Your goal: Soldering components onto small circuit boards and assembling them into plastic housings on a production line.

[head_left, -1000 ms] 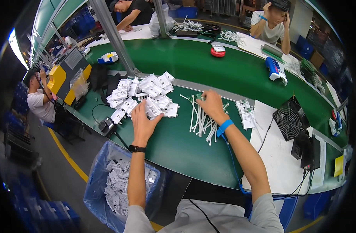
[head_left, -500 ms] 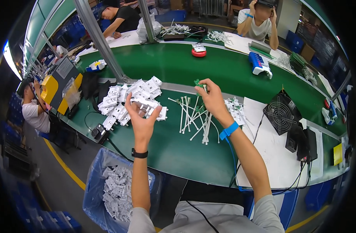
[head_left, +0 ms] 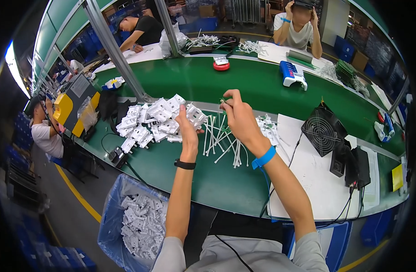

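Note:
My left hand (head_left: 188, 133) is closed around a white plastic housing (head_left: 196, 118), its thumb up along the left side. Between the fingertips of my right hand (head_left: 241, 119) is a small green circuit board (head_left: 223, 101), partly hidden by the fingers. The two hands are a short way apart above the green workbench (head_left: 217, 186). A heap of similar white housings (head_left: 142, 120) lies left of my left hand. Below and between my hands, several white cables (head_left: 237, 154) with small green boards are spread on the bench.
More white parts (head_left: 266, 127) lie right of my right wrist, beside a white sheet (head_left: 289, 181) with a black fan (head_left: 323, 131). A blue-lined bin (head_left: 110, 226) of white pieces stands at lower left. Across the green belt (head_left: 253, 84) sit two people; another sits at far left.
My left hand has moved right and turned, bringing the white housing closer to my right hand. My right hand has shifted slightly left with the green board. The whole view has shifted a little.

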### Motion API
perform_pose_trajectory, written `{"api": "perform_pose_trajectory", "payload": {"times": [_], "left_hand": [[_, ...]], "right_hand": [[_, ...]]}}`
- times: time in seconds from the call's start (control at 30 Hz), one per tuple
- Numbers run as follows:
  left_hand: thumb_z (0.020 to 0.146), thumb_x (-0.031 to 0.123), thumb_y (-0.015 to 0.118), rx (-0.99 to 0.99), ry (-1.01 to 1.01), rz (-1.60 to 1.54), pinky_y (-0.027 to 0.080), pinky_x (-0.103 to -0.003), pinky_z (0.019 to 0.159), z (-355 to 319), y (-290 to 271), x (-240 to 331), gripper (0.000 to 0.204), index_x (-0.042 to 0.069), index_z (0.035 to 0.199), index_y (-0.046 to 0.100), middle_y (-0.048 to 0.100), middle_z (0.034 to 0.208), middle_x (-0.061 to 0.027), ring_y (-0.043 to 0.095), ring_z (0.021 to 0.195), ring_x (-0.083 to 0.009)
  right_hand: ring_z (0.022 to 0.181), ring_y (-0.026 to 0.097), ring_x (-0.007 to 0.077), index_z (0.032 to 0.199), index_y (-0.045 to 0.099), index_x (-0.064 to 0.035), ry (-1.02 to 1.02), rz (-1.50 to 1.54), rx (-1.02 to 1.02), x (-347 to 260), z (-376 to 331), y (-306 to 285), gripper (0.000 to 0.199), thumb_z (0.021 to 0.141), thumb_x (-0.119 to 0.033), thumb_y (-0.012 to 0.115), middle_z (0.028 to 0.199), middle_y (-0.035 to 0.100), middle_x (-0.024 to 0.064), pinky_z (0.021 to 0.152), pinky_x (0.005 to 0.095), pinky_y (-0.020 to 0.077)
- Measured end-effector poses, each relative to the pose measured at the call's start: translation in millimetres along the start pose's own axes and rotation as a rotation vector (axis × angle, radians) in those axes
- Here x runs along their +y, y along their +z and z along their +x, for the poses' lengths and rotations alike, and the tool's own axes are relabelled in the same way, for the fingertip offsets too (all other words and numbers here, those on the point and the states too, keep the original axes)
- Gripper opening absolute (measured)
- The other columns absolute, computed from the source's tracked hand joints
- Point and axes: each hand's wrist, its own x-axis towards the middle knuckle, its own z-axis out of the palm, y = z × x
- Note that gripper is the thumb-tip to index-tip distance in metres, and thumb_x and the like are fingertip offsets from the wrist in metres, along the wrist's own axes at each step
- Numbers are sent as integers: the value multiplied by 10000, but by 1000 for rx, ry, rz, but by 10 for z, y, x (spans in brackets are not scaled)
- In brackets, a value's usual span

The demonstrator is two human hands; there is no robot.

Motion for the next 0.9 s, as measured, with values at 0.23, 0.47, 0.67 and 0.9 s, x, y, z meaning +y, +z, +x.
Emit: {"api": "perform_pose_trajectory", "payload": {"times": [0.23, 0.47, 0.67, 0.9], "left_hand": [[1048, 454, 582, 107, 223, 212, 496, -267, 658, -156, 281, -57, 552, 26, 1356, 419, 649, 1128, -120, 635, 901, -159], [1061, 390, 609, 63, 424, 189, 487, -381, 886, -495, 571, 253, 519, -15, 1290, 379, 504, 1166, -186, 542, 1076, -241], [1044, 331, 648, 23, 518, 321, 493, -411, 887, -612, 672, 285, 509, -24, 1286, 374, 448, 1211, -191, 568, 1063, -283], [1024, 323, 675, 30, 578, 399, 484, -435, 893, -645, 680, 234, 500, -40, 1241, 408, 466, 1209, -197, 567, 1058, -311]], "right_hand": [[867, 733, 251, 981, 697, 46, 52, 104, 198, -85, 59, -278, 128, 912, -58, 726, 914, 746, 142, 791, 354, 560], [801, 614, 162, 893, 757, 35, 123, 223, -54, -197, -52, -366, 144, 860, -103, 786, 859, 663, 73, 747, 310, 501], [762, 588, 158, 893, 750, 44, 173, 154, -95, -235, -56, -433, 156, 861, -103, 789, 840, 637, 73, 709, 305, 484], [791, 630, 175, 922, 712, 46, 198, 108, -36, -185, -98, -439, 166, 872, -93, 786, 918, 668, 90, 739, 320, 515]]}}
